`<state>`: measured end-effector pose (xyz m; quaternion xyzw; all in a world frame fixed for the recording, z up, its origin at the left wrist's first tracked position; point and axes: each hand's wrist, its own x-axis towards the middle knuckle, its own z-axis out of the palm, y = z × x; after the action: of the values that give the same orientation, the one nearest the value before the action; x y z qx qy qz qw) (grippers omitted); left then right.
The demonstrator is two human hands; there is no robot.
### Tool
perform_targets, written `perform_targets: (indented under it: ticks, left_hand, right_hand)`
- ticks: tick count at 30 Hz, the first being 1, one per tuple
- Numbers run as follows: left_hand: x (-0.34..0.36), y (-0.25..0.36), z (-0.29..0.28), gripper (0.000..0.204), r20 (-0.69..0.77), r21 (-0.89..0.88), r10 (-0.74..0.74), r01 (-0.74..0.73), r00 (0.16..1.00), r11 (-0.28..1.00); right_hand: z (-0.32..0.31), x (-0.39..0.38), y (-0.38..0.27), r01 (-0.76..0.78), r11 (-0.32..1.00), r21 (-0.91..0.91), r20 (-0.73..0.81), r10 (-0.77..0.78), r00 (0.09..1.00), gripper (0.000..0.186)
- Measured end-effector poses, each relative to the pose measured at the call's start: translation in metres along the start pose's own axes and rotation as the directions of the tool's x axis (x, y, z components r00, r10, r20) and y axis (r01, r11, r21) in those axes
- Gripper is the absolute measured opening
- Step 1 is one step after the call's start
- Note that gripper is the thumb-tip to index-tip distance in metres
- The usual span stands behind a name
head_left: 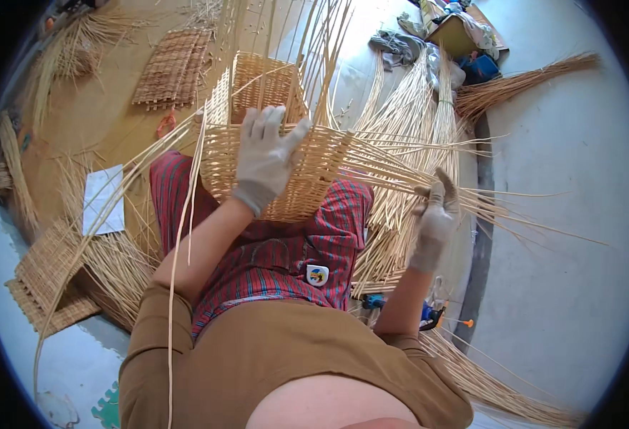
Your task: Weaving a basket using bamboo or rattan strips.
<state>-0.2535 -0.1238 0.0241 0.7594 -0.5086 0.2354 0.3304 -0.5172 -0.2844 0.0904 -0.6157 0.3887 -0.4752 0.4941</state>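
A half-woven wicker basket (218,161) rests on my lap, with loose strands rising from its far side. My left hand (263,157), in a pale glove, grips its near wall, the fingers reaching over the rim and the thumb spread to the right. From the right corner of the basket a bunch of long wicker strands (386,166) runs out sideways. My right hand (437,207), gloved too, is closed around these strands some way out from the basket; their tips fan out beyond it. Several other strands (146,161) stick out from the left corner.
Woven panels lie on the floor at the upper left (175,68) and lower left (53,275). Bundles of wicker strands (407,107) spread to my right, with a browner bundle (529,82) beyond. A white sheet (104,200) lies left; a blue-and-black tool (429,314) sits by my right forearm.
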Motion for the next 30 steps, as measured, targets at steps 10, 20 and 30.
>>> perform_targets:
  ticks: [10, 20, 30]
  left_hand:
    - [-0.073, -0.097, -0.038, 0.02, -0.134, -0.833, -0.823, 0.387, 0.551, 0.395]
    - [-0.083, -0.122, -0.063, 0.016, 0.096, -0.943, -0.62, 0.271, 0.779, 0.194]
    - [0.002, -0.211, -0.097, 0.051, 0.686, -0.726, 0.109, 0.667, 0.72, 0.166]
  right_hand:
    - [0.121, -0.077, 0.009, 0.154, 0.977, -0.145, 0.731, 0.001, 0.683, 0.024]
    - [0.241, -0.127, -0.042, 0.72, 0.684, 0.115, 0.85, -0.444, 0.286, 0.028]
    - [0.255, -0.156, -0.049, 0.711, 0.7, 0.064, 0.807, -0.456, 0.376, 0.029]
